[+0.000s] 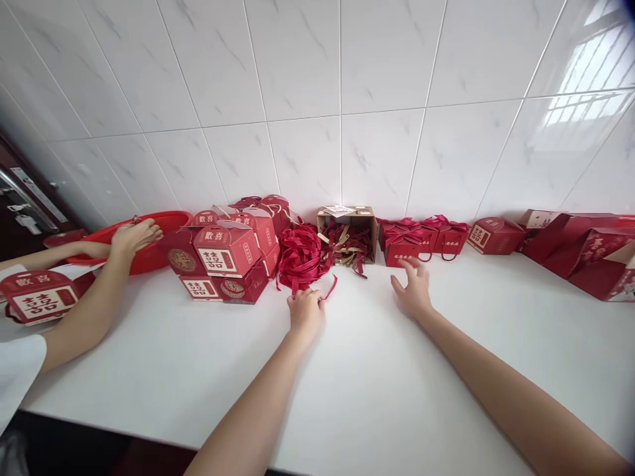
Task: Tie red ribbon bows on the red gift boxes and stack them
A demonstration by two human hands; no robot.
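My left hand (306, 311) is closed, pinching a red ribbon strand (329, 289) at the front of a heap of red ribbons (300, 256) on the white table (347, 370). My right hand (413, 289) hovers open with fingers spread, just in front of small red gift boxes tied with bows (404, 243). A brown cardboard box (350, 231) holding ribbons and tags stands between the heap and those boxes.
A stack of red printed gift boxes (225, 254) stands left of the ribbons. Another person's hand (133, 237) rests on a red tray (149, 244) at far left, near another red box (37, 296). More red boxes (570, 248) line the tiled wall at right.
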